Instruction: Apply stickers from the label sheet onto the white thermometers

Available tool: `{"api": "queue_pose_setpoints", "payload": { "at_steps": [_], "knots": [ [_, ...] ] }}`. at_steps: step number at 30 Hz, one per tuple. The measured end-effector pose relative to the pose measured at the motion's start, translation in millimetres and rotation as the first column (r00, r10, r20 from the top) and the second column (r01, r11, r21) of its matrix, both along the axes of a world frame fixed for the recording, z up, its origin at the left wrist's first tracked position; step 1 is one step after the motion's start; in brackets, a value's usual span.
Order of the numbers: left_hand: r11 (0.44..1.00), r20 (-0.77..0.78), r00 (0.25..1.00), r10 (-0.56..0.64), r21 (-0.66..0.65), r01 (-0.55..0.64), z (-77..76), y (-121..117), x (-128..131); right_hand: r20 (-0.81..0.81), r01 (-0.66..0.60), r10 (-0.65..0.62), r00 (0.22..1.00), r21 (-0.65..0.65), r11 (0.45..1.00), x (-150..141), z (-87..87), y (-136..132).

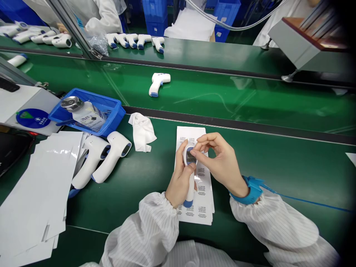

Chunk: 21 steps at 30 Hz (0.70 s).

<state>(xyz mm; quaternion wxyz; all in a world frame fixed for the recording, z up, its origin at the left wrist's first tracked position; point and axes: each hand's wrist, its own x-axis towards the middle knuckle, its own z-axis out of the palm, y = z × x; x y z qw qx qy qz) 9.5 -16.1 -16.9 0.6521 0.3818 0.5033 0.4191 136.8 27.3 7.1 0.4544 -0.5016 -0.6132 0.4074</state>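
My left hand is wrapped round the handle of a white and blue thermometer gun, held upright with its small screen facing me. My right hand pinches at the top edge of that screen with thumb and forefinger; what is between the fingertips is too small to name. A blue strap circles my right wrist, with a blue cord running off to the right. Under both hands lies a printed white leaflet on the green table.
Two more thermometer guns lie at the left beside a stack of flat white cartons. A blue tray holds a bottle. A crumpled white cloth lies near it. One gun rests on the conveyor; several lie beyond, near other workers.
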Motion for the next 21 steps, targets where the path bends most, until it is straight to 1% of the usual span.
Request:
{"api": "queue_pose_setpoints", "payload": {
  "at_steps": [6, 10, 17, 21],
  "knots": [
    [1.000, -0.015, 1.000, 0.011, 0.013, -0.011, -1.6, -0.7, -0.3, 0.024, -0.001, 0.001, 1.000, 0.002, 1.000, -2.3, 0.9, 0.3],
    [1.000, 0.003, 1.000, -0.008, 0.007, 0.008, -2.1, -0.6, -0.8, 0.034, -0.002, 0.002, 0.999, 0.007, 1.000, -3.8, 1.3, -0.3],
    [0.997, -0.044, 0.999, 0.002, 0.074, 0.002, -4.8, -0.1, -0.4, 0.035, 0.008, -0.009, 0.999, 0.022, 1.000, -4.2, -0.1, -0.1],
    [0.997, -0.018, 1.000, 0.009, 0.072, -0.007, -5.7, -0.8, 0.2, 0.047, 0.012, -0.013, 0.999, 0.027, 1.000, -3.9, 0.2, -0.4]
  ]
}}
